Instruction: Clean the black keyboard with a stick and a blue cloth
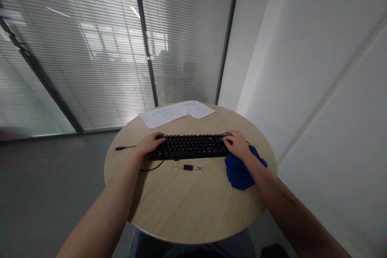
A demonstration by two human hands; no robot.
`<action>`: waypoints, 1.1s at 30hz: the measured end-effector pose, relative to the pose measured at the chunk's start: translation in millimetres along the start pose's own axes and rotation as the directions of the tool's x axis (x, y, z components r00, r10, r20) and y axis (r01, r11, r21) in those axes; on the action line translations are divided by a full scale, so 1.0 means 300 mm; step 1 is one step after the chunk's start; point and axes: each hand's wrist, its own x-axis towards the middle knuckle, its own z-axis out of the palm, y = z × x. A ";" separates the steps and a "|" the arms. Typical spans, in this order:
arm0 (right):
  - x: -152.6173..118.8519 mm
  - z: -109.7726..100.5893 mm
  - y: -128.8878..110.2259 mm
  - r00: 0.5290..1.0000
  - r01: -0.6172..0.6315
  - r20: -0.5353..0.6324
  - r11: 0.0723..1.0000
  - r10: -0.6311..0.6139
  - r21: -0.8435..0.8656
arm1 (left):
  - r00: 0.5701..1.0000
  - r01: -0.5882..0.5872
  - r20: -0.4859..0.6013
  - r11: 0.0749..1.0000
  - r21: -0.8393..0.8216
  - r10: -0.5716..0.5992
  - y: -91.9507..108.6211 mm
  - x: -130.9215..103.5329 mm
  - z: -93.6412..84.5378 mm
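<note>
A black keyboard [193, 145] lies lengthwise across the round wooden table. My left hand [150, 144] grips its left end, thumb over the top and fingers around the far corner. At the right end, my right hand [237, 144] holds the keyboard's far corner, with a bit of blue showing by the thumb. Beneath my right wrist and forearm is a crumpled blue cloth [238, 173]. Just in front of the keyboard is a small tool with a black middle and thin wire loops [188, 167], which looks like a keycap puller.
Printed paper sheets [169, 113] lie at the table's far edge. A black cable runs past my left wrist, its plug [120, 148] near the left edge. A glass partition with blinds [105, 68] stands behind the table [187, 209], and a white wall [317, 68] to the right.
</note>
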 end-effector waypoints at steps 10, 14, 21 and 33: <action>-0.005 0.018 0.016 0.999 0.021 0.043 1.000 -0.021 0.008 | 1.000 -0.020 0.006 1.000 0.022 0.020 0.006 -0.004 -0.004; -0.005 0.016 0.011 0.998 0.015 0.069 1.000 -0.016 0.008 | 1.000 -0.024 -0.006 0.999 0.022 0.024 0.003 -0.001 -0.001; -0.003 0.015 0.013 0.997 0.006 0.083 1.000 -0.005 -0.008 | 1.000 -0.015 0.003 1.000 0.023 0.015 0.005 0.000 -0.001; -0.003 0.018 0.009 0.996 -0.045 0.083 0.997 0.040 0.068 | 1.000 -0.029 0.009 0.998 0.053 0.029 -0.017 0.013 0.008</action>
